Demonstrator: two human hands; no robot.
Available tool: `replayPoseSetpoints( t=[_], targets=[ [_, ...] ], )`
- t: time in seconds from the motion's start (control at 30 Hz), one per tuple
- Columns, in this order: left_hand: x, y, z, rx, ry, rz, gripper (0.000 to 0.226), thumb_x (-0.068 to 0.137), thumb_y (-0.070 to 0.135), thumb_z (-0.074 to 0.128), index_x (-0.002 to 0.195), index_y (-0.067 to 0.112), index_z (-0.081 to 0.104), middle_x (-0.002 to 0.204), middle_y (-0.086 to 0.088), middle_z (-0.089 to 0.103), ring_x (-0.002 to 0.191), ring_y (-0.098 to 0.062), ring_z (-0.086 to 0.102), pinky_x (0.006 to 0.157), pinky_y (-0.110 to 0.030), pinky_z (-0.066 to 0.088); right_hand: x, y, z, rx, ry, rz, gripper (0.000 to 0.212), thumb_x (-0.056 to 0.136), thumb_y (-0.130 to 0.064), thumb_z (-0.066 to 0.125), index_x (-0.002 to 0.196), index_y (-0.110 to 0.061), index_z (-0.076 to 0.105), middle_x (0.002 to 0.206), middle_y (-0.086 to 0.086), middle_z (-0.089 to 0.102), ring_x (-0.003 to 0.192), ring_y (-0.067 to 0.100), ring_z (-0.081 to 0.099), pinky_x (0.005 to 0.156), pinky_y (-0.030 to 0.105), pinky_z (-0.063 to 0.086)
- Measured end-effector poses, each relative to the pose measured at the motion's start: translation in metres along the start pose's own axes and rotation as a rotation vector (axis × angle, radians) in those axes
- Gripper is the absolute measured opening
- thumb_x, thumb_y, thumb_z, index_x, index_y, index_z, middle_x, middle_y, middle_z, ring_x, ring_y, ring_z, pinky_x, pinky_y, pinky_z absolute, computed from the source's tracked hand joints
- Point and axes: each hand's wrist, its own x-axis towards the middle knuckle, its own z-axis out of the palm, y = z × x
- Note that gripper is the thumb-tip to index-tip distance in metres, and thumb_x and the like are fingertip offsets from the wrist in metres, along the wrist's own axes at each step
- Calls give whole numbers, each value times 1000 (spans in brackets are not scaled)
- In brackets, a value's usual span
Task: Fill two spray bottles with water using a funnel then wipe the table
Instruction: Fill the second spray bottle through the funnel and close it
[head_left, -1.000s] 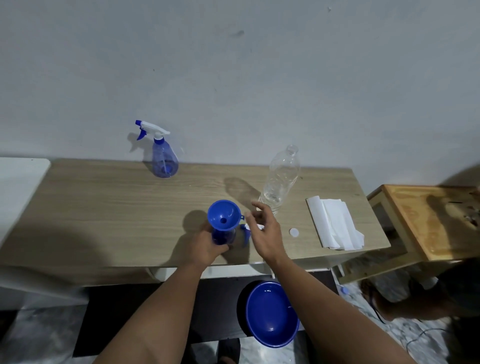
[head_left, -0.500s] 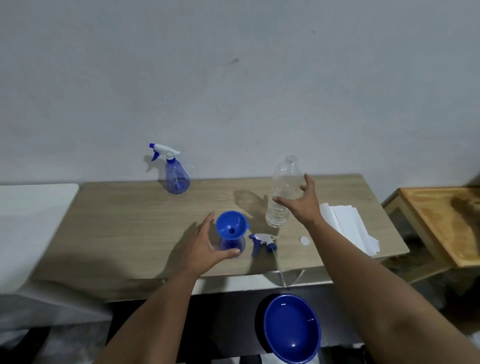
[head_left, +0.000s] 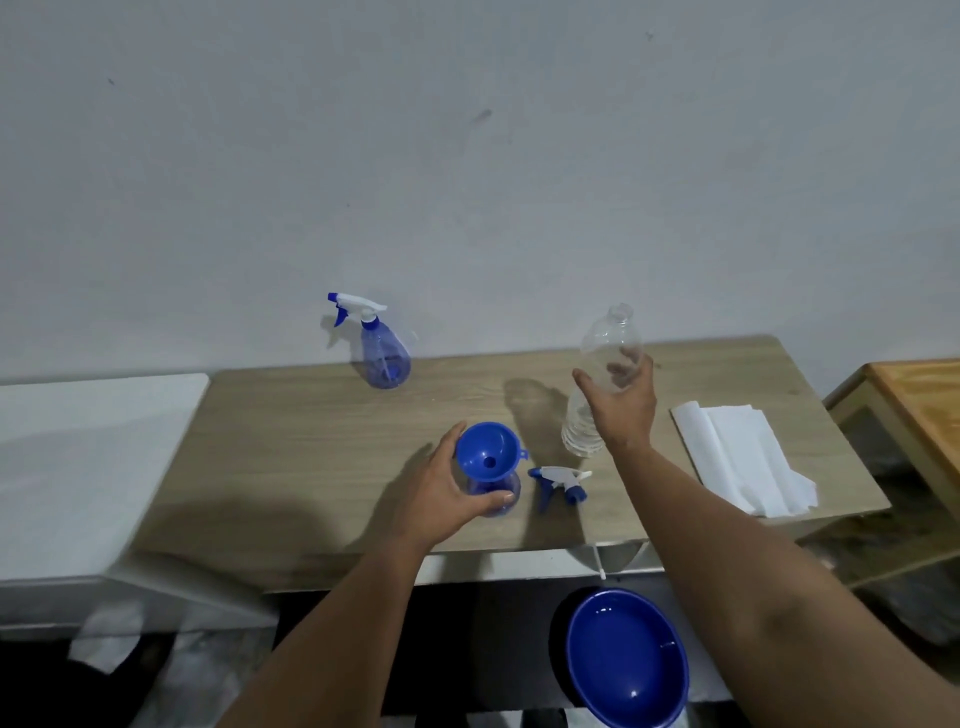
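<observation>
Against a plain grey wall stands a wooden tabletop (head_left: 311, 441), and near its front edge sits an uncapped blue spray bottle (head_left: 496, 493) with a blue funnel (head_left: 488, 451) seated in its neck. The left hand (head_left: 441, 493) cups this bottle loosely, thumb curved across the front low down and fingers spread behind the funnel, so the hold looks light rather than firm. The right hand (head_left: 621, 402) is wrapped about the middle of a clear plastic water bottle (head_left: 602, 384), which stands upright and uncapped, with water seemingly only in its lower part. Its fingers show through the plastic on the far side. The removed sprayer head (head_left: 561, 480) lies on its side just beside the funnelled bottle, and a second spray bottle (head_left: 382, 348), with its head on, stands well back near the wall. Folded paper towels (head_left: 743, 457) lie to the right. The risks, as I judge them: the thin bottle may buckle under a squeeze and gush as it tips; a fast pour could overrun the narrow funnel; and the funnel makes the small bottle top-heavy, so a loose left-hand hold could let it topple near the edge, above the blue basin (head_left: 626, 660) below.
</observation>
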Motion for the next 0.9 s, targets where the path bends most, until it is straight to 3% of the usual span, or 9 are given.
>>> replayPoseSetpoints(
  t=[0.1, 0.2, 0.3, 0.4, 0.5, 0.57, 0.67, 0.8, 0.9],
  targets=[
    [-1, 2, 2, -23, -14, 7, 108, 56, 62, 89, 146, 51, 31, 133, 32, 50, 127, -1, 51, 105, -30, 44, -2, -4, -10, 41, 56, -3, 65, 76, -43, 93, 129, -31, 58, 112, 1, 68, 107, 16, 68, 96, 36, 56],
    [0, 3, 1, -29, -22, 7, 109, 60, 61, 88, 150, 44, 29, 138, 27, 50, 129, -1, 48, 103, -26, 40, -1, -13, -21, 78, 87, -52, 63, 73, -47, 94, 125, -33, 60, 106, -2, 67, 104, 11, 69, 98, 39, 58],
    [2, 1, -3, -30, -18, -2, 111, 60, 61, 88, 152, 43, 28, 143, 20, 52, 133, -4, 48, 103, -29, 40, 1, -37, -32, 117, 92, -89, 61, 71, -50, 94, 121, -37, 62, 107, 1, 68, 101, 14, 69, 95, 35, 58],
    [3, -1, -7, -73, -42, -19, 112, 62, 54, 91, 153, 38, 28, 143, 16, 53, 133, -5, 48, 100, -26, 38, 3, -62, -45, 176, 68, -144, 57, 74, -45, 94, 121, -30, 65, 110, 7, 72, 99, 14, 72, 93, 30, 59],
    [4, -5, -10, -105, -79, -26, 115, 59, 52, 92, 154, 36, 29, 144, 11, 55, 136, -8, 48, 104, -27, 39, 1, -81, -51, 250, -24, -174, 52, 81, -31, 92, 124, -19, 65, 112, 10, 74, 95, 7, 75, 92, 30, 61],
    [6, -8, -10, -118, -84, -38, 119, 56, 54, 92, 154, 36, 28, 145, 9, 55, 137, -10, 47, 107, -28, 40, -3, -88, -51, 293, -99, -181, 48, 83, -25, 91, 123, -18, 64, 105, 14, 77, 93, 15, 76, 92, 38, 60],
    [8, -9, -9, -129, -97, -31, 119, 58, 51, 93, 156, 33, 27, 146, 7, 54, 138, -10, 47, 107, -28, 40, -11, -93, -49, 264, -233, -213, 51, 81, -29, 90, 123, -25, 62, 90, 14, 74, 87, 22, 72, 89, 41, 58],
    [8, -8, -8, -126, -108, -11, 112, 58, 49, 94, 151, 35, 34, 139, 11, 56, 135, -8, 49, 108, -30, 42, -25, -93, -42, 179, -440, -178, 60, 79, -31, 90, 130, -26, 59, 87, 12, 66, 81, 18, 70, 77, 36, 61],
    [9, -11, -9, -92, -94, -6, 116, 47, 67, 90, 146, 47, 34, 139, 14, 59, 132, -5, 52, 111, -37, 45, -35, -86, -36, 105, -573, -139, 58, 78, -29, 93, 126, -23, 60, 86, 21, 69, 77, 24, 68, 75, 41, 58]
  ],
)
